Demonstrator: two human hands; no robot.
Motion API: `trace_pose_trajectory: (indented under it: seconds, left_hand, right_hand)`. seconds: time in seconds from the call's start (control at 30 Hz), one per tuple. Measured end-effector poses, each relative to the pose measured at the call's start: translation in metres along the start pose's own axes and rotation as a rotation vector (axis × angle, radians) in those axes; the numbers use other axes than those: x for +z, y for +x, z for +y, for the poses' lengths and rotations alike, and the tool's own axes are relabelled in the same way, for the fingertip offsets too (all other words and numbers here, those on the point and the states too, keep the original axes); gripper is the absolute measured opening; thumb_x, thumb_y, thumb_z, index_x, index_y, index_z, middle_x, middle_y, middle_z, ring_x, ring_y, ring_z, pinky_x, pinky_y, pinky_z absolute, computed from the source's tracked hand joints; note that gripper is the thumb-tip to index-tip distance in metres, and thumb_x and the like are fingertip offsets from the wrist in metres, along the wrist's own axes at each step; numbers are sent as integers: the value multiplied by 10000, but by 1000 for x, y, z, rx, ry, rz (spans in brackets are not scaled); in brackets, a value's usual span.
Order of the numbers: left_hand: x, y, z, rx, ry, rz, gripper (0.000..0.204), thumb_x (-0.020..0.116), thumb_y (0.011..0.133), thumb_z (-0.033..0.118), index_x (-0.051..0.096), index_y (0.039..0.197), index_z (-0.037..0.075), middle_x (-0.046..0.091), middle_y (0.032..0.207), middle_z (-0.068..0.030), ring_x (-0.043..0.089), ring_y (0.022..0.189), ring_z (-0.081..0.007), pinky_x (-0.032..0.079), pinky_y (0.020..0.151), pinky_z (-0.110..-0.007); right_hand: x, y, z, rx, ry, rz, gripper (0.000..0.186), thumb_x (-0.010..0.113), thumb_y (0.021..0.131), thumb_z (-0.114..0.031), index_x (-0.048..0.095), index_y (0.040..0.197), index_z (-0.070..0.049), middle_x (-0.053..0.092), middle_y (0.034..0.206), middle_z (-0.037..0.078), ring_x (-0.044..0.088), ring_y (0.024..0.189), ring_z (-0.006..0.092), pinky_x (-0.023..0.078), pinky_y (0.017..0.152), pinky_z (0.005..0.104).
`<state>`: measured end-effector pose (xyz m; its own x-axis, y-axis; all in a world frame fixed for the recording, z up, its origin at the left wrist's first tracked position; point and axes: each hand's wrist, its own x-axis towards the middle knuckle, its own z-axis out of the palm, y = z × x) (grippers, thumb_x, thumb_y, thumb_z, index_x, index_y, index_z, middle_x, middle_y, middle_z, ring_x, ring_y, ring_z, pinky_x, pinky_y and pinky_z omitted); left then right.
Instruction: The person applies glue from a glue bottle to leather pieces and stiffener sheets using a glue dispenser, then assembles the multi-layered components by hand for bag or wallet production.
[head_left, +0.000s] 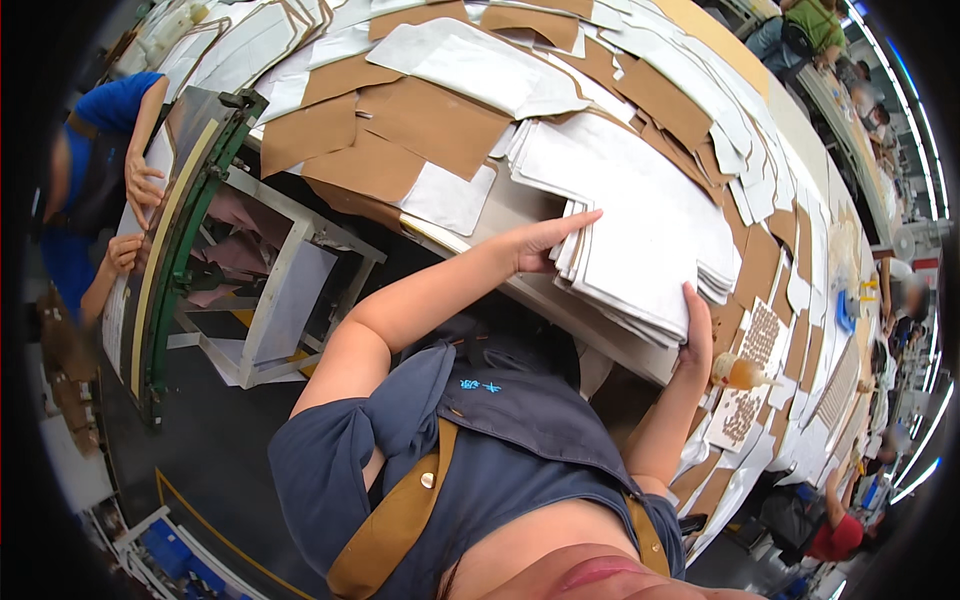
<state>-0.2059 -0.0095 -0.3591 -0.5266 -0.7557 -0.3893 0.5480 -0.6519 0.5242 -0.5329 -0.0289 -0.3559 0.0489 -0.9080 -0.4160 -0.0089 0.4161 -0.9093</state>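
1. Crowded with flat pieces, one long table (508, 203) bends across the view. Stack of white sheets (635, 235) is at its near edge and reaches past this edge; how much of the weight the table carries, I cannot tell.

2. Left hand (540, 243) is clamped on the left side of the stack, with the thumb over the top sheet. Right hand (698, 325) lies against the right side, near the front corner — whether its fingers close underneath, I cannot tell.

3. As I judge, the lower sheets could slide out over the near edge of the table, because they are already fanned and uneven; a loose grip on the right would cause it.

4. Toward the far edge lie brown sheets (440, 120). Along the right part of the table stand an amber bottle (738, 373) and a white card with small brown pieces (738, 420) — a knock of the right elbow could perhaps disturb them.

5. Left of the table, a co-worker's hands (143, 185) are at a green-framed stand (183, 275).

6. Hidden are the left fingers under the stack; people at the far right are blurred.
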Motion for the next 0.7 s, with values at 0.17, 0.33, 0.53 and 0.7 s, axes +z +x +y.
trace_pose_trajectory:
  seconds: [0.17,0.33,0.53,0.7]
  left_hand:
    - [5,11,-4,165,-72,49,446,687,941,208,565,1265,-74,695,1130,-148,709,993,-182,602,863,-329]
    - [30,11,21,276,-110,-41,452,686,937,222,576,1248,-87,707,1094,-141,721,919,-169,609,813,-304]
    - [45,-15,-26,304,25,-29,474,708,924,247,584,1275,-45,696,1131,-124,692,999,-156,573,875,-303]
    - [17,-34,-50,121,59,-67,488,765,873,312,621,1203,-18,694,1071,-110,696,928,-160,588,798,-294]
  right_hand:
    - [-4,-3,9,-22,301,-50,563,553,1023,-369,496,1401,44,581,1368,172,579,1226,260,476,1033,397]
    - [18,28,22,214,1260,-390,571,507,1028,-330,412,1486,-2,418,1537,207,407,1417,327,322,1180,546]
    - [50,82,61,-340,716,-403,548,604,969,-311,463,1409,-16,473,1471,176,483,1334,290,356,1149,408]
    - [86,75,88,-110,623,-554,558,600,969,-327,462,1412,-17,477,1467,174,488,1329,288,364,1142,407]
